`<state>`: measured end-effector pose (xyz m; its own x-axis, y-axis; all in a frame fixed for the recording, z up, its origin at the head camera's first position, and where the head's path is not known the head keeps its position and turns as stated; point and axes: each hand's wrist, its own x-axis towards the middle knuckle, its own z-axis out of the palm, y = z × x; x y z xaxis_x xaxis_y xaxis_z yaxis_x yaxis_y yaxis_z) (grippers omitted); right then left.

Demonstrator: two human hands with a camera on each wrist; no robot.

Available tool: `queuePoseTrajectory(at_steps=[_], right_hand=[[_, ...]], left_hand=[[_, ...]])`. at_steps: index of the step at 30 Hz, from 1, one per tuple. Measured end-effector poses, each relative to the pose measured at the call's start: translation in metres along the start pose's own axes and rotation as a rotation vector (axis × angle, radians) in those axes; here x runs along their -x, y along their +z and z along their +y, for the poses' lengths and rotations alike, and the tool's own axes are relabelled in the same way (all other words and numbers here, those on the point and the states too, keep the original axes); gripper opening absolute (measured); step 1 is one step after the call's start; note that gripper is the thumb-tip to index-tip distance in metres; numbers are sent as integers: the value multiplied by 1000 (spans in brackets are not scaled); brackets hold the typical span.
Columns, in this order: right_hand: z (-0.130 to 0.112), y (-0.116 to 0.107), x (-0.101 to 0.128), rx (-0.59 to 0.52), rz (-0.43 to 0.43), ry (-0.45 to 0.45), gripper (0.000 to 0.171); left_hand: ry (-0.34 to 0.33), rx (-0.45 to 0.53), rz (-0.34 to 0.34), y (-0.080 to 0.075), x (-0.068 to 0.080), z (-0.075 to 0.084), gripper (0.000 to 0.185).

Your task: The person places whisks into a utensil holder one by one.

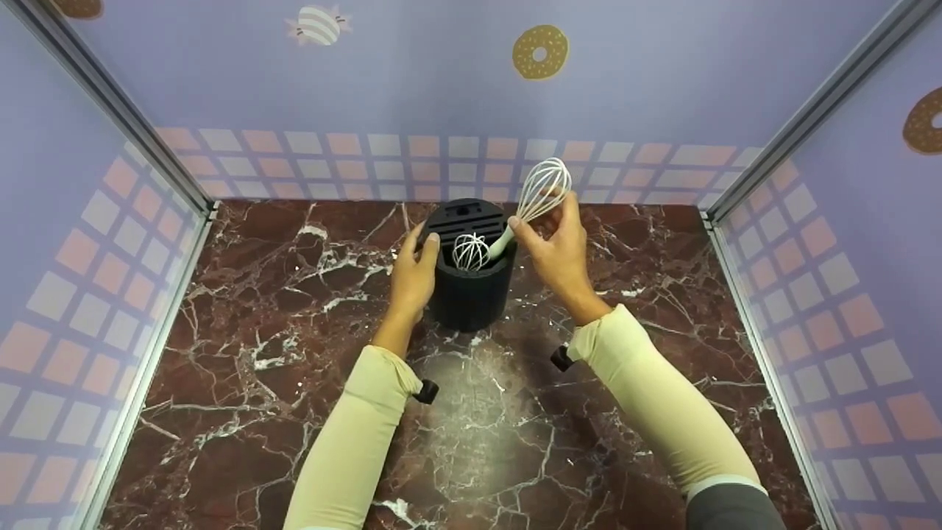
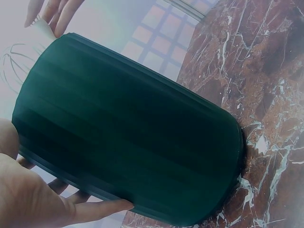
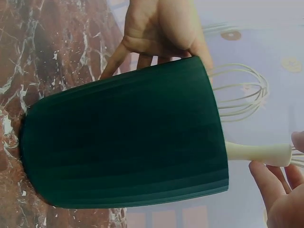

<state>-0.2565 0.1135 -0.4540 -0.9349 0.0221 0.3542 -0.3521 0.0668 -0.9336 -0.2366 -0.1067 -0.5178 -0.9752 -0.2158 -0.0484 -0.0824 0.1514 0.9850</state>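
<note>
Dark red marble table (image 1: pixel 294 353) carries a black holder (image 1: pixel 471 291) that stands upright near the back wall. Left hand (image 1: pixel 413 276) grips the holder's left side, fingers curled around its rim. Inside the holder sits a small whisk (image 1: pixel 471 252). Right hand (image 1: pixel 559 250), just right of the holder, pinches a big whisk (image 1: pixel 543 190) by its pale handle; this handle leans into the holder.
</note>
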Motion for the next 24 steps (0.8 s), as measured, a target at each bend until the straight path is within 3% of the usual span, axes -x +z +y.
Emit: queuePoseTrajectory(at_steps=[15,24], right_hand=[[13,6,5,46,-41,53,66],[-22,9,17,90,-56,73,64]], left_hand=[[-23,-39,3,-1,1,1,56],[-26,-25,-2,-1,1,0,57]])
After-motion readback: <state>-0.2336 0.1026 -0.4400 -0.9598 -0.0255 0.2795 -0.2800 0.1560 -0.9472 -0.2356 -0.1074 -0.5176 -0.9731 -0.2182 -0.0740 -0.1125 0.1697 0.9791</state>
